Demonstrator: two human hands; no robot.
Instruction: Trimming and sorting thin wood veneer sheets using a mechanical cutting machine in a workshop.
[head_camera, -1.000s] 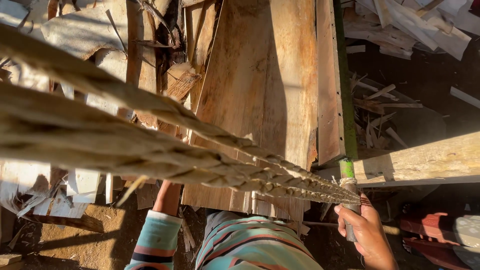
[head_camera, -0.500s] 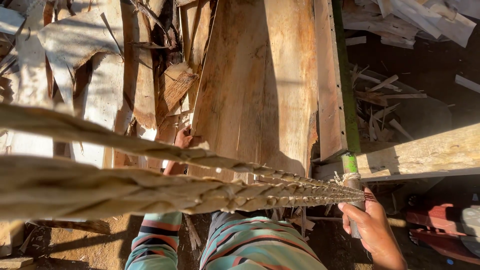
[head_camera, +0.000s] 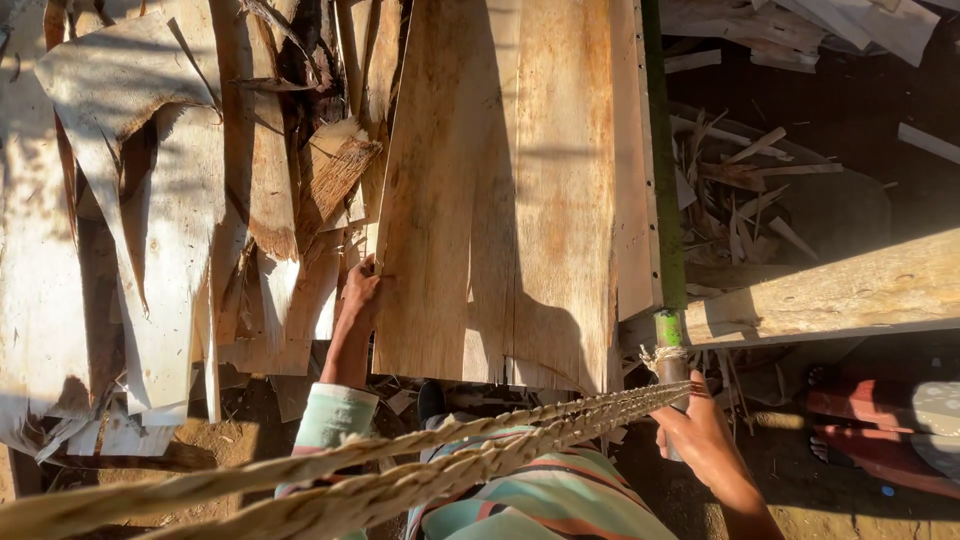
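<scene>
— Item one?
— My left hand (head_camera: 362, 285), centre frame: grasping the edge of the veneer sheet (head_camera: 500, 200), steadying it on the stack.
— Item two?
— My right hand (head_camera: 700, 430), lower right: clenched on the green pole (head_camera: 668, 330), keeping its ropes (head_camera: 450, 450) taut.

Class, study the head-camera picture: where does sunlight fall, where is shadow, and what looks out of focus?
Head view: low warm sun lights the wooden sheets and the beam; deep shadow covers the upper right ground; a head-shaped shadow falls on the sheets near the left hand; the twisted rope blurs toward the lens; the right hand looks sharp.
</scene>
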